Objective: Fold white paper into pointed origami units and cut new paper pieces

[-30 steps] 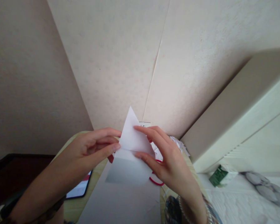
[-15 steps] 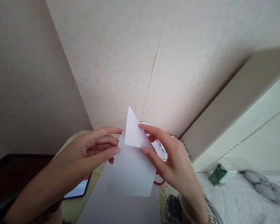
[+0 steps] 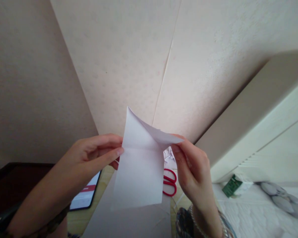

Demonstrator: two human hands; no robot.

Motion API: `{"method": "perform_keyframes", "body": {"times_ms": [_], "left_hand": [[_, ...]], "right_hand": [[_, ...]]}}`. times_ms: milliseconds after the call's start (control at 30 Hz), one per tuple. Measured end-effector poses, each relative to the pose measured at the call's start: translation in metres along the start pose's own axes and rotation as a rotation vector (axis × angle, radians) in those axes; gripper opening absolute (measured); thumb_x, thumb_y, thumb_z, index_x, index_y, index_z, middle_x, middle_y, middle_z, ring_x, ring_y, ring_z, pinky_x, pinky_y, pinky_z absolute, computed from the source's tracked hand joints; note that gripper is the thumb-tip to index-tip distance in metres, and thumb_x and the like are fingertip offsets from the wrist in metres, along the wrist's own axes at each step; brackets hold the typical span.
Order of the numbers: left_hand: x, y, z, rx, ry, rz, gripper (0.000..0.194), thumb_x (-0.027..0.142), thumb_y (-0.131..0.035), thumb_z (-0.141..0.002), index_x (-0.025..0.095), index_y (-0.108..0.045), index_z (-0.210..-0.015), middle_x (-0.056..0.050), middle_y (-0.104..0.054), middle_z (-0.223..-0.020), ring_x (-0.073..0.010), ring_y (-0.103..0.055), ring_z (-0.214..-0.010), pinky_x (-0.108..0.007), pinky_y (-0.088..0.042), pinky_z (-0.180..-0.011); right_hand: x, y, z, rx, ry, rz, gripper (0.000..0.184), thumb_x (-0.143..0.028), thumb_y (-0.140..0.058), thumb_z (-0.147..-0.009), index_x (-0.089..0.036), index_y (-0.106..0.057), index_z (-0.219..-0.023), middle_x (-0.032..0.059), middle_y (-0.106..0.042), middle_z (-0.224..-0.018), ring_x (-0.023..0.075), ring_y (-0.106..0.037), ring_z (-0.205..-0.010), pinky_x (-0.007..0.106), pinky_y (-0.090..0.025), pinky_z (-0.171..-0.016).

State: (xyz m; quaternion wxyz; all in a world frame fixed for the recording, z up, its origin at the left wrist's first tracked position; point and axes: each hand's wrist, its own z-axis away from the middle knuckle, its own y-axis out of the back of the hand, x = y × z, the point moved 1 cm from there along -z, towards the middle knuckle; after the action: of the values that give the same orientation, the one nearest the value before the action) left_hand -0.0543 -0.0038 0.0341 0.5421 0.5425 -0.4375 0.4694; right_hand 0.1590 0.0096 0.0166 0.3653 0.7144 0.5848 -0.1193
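A white sheet of paper (image 3: 140, 175) is held up between both hands, with a crease running across it and a pointed corner at its top left. My left hand (image 3: 99, 153) pinches the paper's left edge between thumb and fingers. At the upper right, a flap of the paper stands out to the side, and my right hand (image 3: 191, 165) is closed on it; its fingertips are partly hidden behind the flap. Below the held paper lies a larger white sheet (image 3: 129, 221) on the table. Red-handled scissors (image 3: 170, 188) lie beside the held paper, their blades hidden.
The wooden table (image 3: 78, 224) stands against the wall. A tablet with a lit screen (image 3: 85, 195) lies at its left. White paper scraps (image 3: 169, 155) are at the back right. Beyond the table on the right are a green-and-white box (image 3: 234, 186) and a quilted white surface (image 3: 258, 211).
The folded top flap has been opened out toward the right by my right hand, which moved right and turned. My left hand keeps the left edge. More of the scissors shows.
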Motion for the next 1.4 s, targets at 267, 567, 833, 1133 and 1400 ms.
{"method": "perform_keyframes", "body": {"times_ms": [267,567,833,1133,1400], "left_hand": [[-0.003,0.005,-0.002,0.056,-0.053,0.009,0.012,0.031,-0.071,-0.07,0.025,-0.078,-0.077,0.004,-0.074,-0.061,-0.0124,-0.065,-0.054,-0.016,-0.047,-0.047],[-0.018,0.018,-0.001,0.233,-0.174,0.051,0.008,0.033,-0.071,-0.075,0.027,-0.075,-0.077,0.005,-0.077,-0.074,-0.0125,-0.068,-0.063,-0.017,-0.052,-0.054],[0.007,-0.003,0.01,-0.049,-0.022,0.224,0.035,0.025,-0.078,-0.069,0.027,-0.056,-0.096,0.01,-0.066,-0.063,-0.0089,-0.056,-0.044,-0.024,-0.055,-0.051],[0.017,-0.014,0.015,-0.014,0.039,0.149,0.047,0.028,-0.077,-0.069,0.029,-0.049,-0.106,0.003,-0.075,-0.09,-0.0202,-0.074,-0.077,-0.022,-0.059,-0.052],[0.004,-0.017,0.011,-0.126,-0.067,0.023,0.034,0.027,-0.073,-0.076,0.03,-0.058,-0.107,0.005,-0.075,-0.085,-0.0168,-0.074,-0.077,-0.019,-0.058,-0.061]], "right_hand": [[-0.003,0.004,-0.001,-0.059,0.065,-0.072,0.036,-0.005,-0.041,-0.097,-0.024,-0.07,-0.107,0.0019,-0.067,-0.133,0.0138,-0.063,-0.12,0.028,-0.05,-0.102],[-0.004,0.006,-0.001,-0.114,0.113,-0.005,0.04,-0.003,-0.043,-0.096,-0.027,-0.072,-0.11,-0.002,-0.049,-0.151,0.0137,-0.05,-0.136,0.026,-0.043,-0.11],[-0.006,0.004,-0.002,-0.122,0.089,-0.002,0.04,-0.004,-0.042,-0.098,-0.03,-0.07,-0.112,-0.0022,-0.046,-0.152,0.0163,-0.049,-0.136,0.035,-0.042,-0.113],[-0.007,0.003,-0.003,-0.082,0.056,0.001,0.032,-0.009,-0.046,-0.099,-0.028,-0.069,-0.112,-0.0006,-0.045,-0.152,0.0161,-0.051,-0.133,0.035,-0.043,-0.114],[0.002,-0.003,-0.002,0.063,-0.197,-0.188,0.03,-0.026,-0.061,-0.095,-0.027,-0.057,-0.124,0.0047,-0.071,-0.117,0.0184,-0.068,-0.103,0.033,-0.058,-0.083]]}}
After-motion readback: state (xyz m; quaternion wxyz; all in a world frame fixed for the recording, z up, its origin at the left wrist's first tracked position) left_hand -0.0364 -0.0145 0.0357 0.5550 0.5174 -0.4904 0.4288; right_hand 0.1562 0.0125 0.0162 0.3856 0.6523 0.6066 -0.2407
